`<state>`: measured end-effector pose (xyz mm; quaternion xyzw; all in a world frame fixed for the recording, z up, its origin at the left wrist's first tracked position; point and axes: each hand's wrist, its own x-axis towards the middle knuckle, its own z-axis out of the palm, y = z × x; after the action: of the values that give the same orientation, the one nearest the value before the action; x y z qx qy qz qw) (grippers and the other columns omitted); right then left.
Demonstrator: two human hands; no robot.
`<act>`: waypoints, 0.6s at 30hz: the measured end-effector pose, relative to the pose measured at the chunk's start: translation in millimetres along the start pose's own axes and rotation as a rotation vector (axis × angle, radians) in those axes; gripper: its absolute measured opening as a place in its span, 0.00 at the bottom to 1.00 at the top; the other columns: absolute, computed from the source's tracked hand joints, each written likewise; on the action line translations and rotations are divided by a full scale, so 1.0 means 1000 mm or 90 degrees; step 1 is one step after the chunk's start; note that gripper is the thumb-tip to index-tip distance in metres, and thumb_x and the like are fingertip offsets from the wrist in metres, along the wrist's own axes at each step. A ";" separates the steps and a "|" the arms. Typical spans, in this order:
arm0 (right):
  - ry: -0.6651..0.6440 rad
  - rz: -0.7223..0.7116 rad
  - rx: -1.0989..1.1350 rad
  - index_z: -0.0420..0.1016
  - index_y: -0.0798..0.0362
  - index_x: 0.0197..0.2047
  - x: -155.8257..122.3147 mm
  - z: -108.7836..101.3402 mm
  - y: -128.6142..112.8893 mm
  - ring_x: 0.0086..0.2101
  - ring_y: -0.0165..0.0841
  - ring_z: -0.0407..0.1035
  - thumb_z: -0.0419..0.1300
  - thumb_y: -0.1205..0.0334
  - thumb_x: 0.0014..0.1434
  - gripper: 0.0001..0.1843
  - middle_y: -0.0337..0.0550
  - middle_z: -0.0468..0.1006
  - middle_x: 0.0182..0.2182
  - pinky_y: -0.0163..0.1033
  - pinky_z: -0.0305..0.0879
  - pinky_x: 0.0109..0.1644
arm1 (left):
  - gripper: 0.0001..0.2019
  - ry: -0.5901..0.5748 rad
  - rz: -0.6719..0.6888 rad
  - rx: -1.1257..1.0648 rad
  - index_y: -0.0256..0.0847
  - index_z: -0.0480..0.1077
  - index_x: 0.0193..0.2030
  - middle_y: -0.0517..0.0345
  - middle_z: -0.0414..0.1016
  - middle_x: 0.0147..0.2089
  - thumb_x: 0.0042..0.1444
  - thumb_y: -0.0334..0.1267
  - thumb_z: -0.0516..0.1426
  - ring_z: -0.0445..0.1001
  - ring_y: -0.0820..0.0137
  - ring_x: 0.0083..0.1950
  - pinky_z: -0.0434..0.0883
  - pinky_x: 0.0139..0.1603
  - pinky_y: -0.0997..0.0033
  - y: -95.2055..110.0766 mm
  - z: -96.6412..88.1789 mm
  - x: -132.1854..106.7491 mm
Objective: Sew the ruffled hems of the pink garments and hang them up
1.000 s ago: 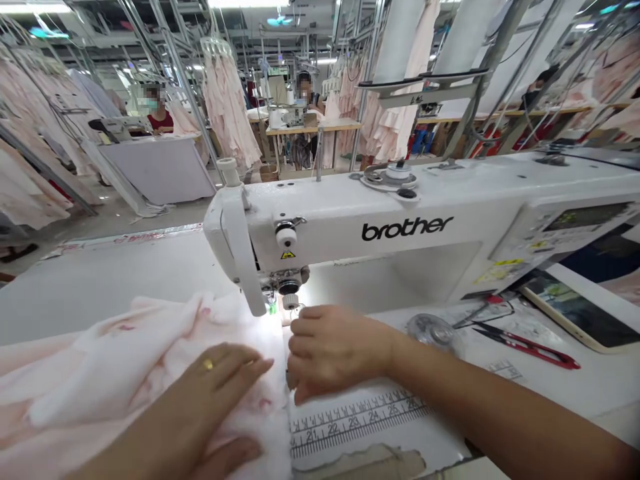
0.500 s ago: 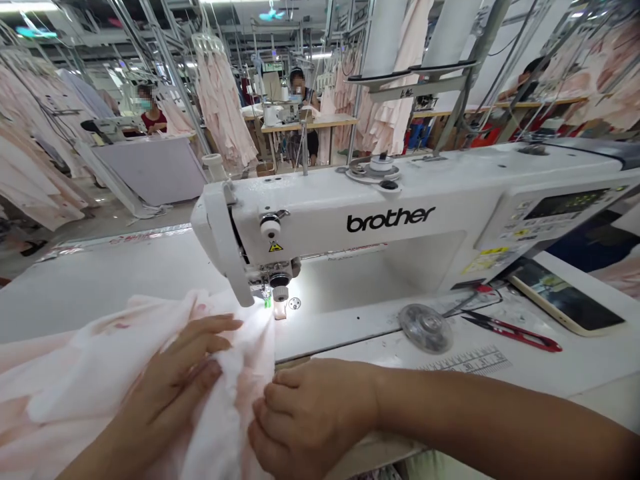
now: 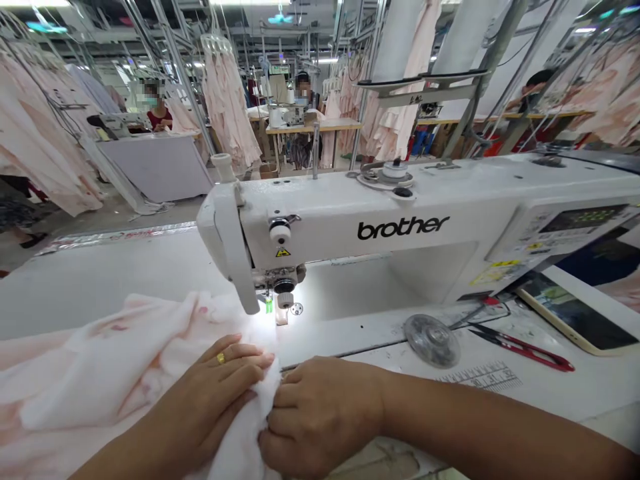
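"Where's the cloth point(image 3: 95, 380)?"
"Mostly at ten o'clock; left hand point(image 3: 215, 387) flat on it, right hand point(image 3: 325, 413) curled, gripping its edge."
"And that edge?"
"Runs towards twelve, the presser foot point(image 3: 269, 305); left hand's nearer."

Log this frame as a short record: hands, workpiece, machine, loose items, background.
left hand: laid on the fabric, ring on one finger
right hand: fingers curled, gripping the fabric's edge
workpiece: pale pink and white fabric, rumpled, reaching the needle area
machine: white sewing machine marked "brother", needle area lit
loose items: clear round disc, red-handled snips, phone
background: hanging pale garments, people at other machines
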<state>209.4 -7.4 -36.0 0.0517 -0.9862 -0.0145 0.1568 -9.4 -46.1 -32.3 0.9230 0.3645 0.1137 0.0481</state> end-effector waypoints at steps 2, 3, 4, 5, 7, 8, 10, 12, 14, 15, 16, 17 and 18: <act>0.026 0.009 -0.030 0.67 0.53 0.25 -0.002 0.001 0.003 0.22 0.28 0.62 0.55 0.69 0.60 0.12 0.34 0.67 0.20 0.37 0.55 0.24 | 0.17 -0.009 -0.015 -0.017 0.44 0.65 0.55 0.53 0.77 0.54 0.62 0.27 0.48 0.73 0.69 0.56 0.61 0.67 0.61 -0.004 0.002 0.004; 0.031 0.015 -0.048 0.67 0.53 0.25 -0.003 0.002 0.005 0.22 0.28 0.62 0.55 0.69 0.61 0.12 0.34 0.67 0.20 0.37 0.55 0.25 | 0.17 -0.006 -0.025 -0.026 0.44 0.66 0.55 0.53 0.77 0.53 0.62 0.27 0.47 0.74 0.68 0.55 0.60 0.68 0.59 -0.007 0.002 0.006; 0.031 0.022 -0.064 0.67 0.54 0.26 -0.005 0.002 0.008 0.23 0.29 0.63 0.54 0.70 0.62 0.11 0.35 0.68 0.21 0.37 0.55 0.25 | 0.17 0.001 -0.033 -0.035 0.43 0.66 0.54 0.53 0.77 0.52 0.62 0.27 0.46 0.74 0.68 0.55 0.60 0.68 0.57 -0.010 0.003 0.010; 0.025 0.031 -0.076 0.67 0.54 0.28 -0.006 0.002 0.011 0.24 0.29 0.63 0.54 0.70 0.62 0.11 0.35 0.68 0.22 0.37 0.55 0.26 | 0.16 0.006 -0.043 -0.046 0.43 0.67 0.53 0.52 0.77 0.51 0.62 0.27 0.46 0.74 0.67 0.54 0.59 0.68 0.55 -0.014 0.003 0.013; 0.004 0.052 -0.090 0.68 0.55 0.31 -0.008 0.001 0.019 0.26 0.30 0.64 0.53 0.71 0.64 0.09 0.36 0.70 0.24 0.37 0.57 0.28 | 0.15 0.014 -0.060 -0.061 0.42 0.68 0.52 0.52 0.78 0.48 0.63 0.29 0.46 0.75 0.66 0.51 0.61 0.67 0.54 -0.024 0.003 0.021; -0.009 0.068 -0.092 0.68 0.55 0.32 -0.009 0.000 0.023 0.27 0.30 0.64 0.53 0.71 0.65 0.09 0.37 0.71 0.26 0.38 0.58 0.30 | 0.15 0.015 -0.064 -0.065 0.42 0.68 0.51 0.53 0.78 0.47 0.63 0.29 0.46 0.75 0.66 0.50 0.61 0.67 0.55 -0.029 0.002 0.025; -0.035 0.103 -0.084 0.68 0.55 0.34 -0.010 -0.001 0.029 0.29 0.31 0.64 0.53 0.70 0.67 0.09 0.37 0.72 0.28 0.38 0.59 0.33 | 0.14 0.010 -0.061 -0.062 0.42 0.69 0.49 0.54 0.78 0.44 0.64 0.31 0.46 0.75 0.66 0.49 0.62 0.66 0.55 -0.038 -0.002 0.031; -0.046 0.118 -0.079 0.68 0.55 0.34 -0.011 -0.003 0.032 0.30 0.32 0.64 0.53 0.69 0.67 0.08 0.38 0.72 0.29 0.39 0.60 0.35 | 0.13 -0.011 -0.050 -0.053 0.43 0.70 0.47 0.54 0.78 0.42 0.64 0.32 0.46 0.75 0.65 0.50 0.64 0.64 0.56 -0.041 -0.010 0.036; -0.035 0.095 -0.090 0.69 0.56 0.36 -0.012 -0.004 0.032 0.31 0.32 0.64 0.53 0.68 0.67 0.07 0.39 0.72 0.30 0.39 0.61 0.37 | 0.12 -0.037 -0.053 -0.036 0.44 0.70 0.47 0.54 0.78 0.43 0.65 0.35 0.47 0.74 0.64 0.51 0.67 0.61 0.59 -0.036 -0.019 0.037; -0.022 0.068 -0.099 0.70 0.57 0.36 -0.012 -0.003 0.030 0.31 0.33 0.64 0.53 0.68 0.66 0.07 0.40 0.72 0.30 0.40 0.61 0.37 | 0.12 -0.036 -0.058 -0.019 0.44 0.70 0.49 0.54 0.78 0.45 0.64 0.37 0.48 0.74 0.63 0.51 0.68 0.59 0.59 -0.029 -0.023 0.035; -0.002 0.035 -0.107 0.71 0.58 0.36 -0.011 -0.002 0.028 0.31 0.33 0.64 0.53 0.69 0.66 0.08 0.41 0.72 0.29 0.40 0.61 0.36 | 0.13 -0.022 -0.066 0.004 0.45 0.68 0.52 0.53 0.78 0.47 0.63 0.39 0.50 0.74 0.62 0.52 0.68 0.58 0.60 -0.021 -0.025 0.032; 0.022 0.002 -0.110 0.71 0.58 0.35 -0.011 -0.001 0.025 0.31 0.34 0.64 0.53 0.70 0.65 0.08 0.42 0.72 0.29 0.40 0.61 0.35 | 0.16 0.005 -0.074 0.032 0.45 0.67 0.55 0.53 0.77 0.50 0.62 0.41 0.52 0.74 0.61 0.53 0.69 0.58 0.60 -0.011 -0.026 0.028; 0.051 -0.026 -0.108 0.71 0.57 0.32 -0.010 0.001 0.022 0.30 0.34 0.64 0.52 0.70 0.64 0.10 0.41 0.71 0.27 0.40 0.61 0.34 | 0.20 0.038 -0.074 0.062 0.45 0.64 0.59 0.52 0.76 0.53 0.60 0.42 0.54 0.73 0.60 0.55 0.69 0.58 0.60 -0.001 -0.025 0.022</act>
<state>216.2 15.6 -39.4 0.0589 -0.9731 -0.0992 0.1996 -0.4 -29.9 -4.8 0.8977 0.4238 0.1203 -0.0009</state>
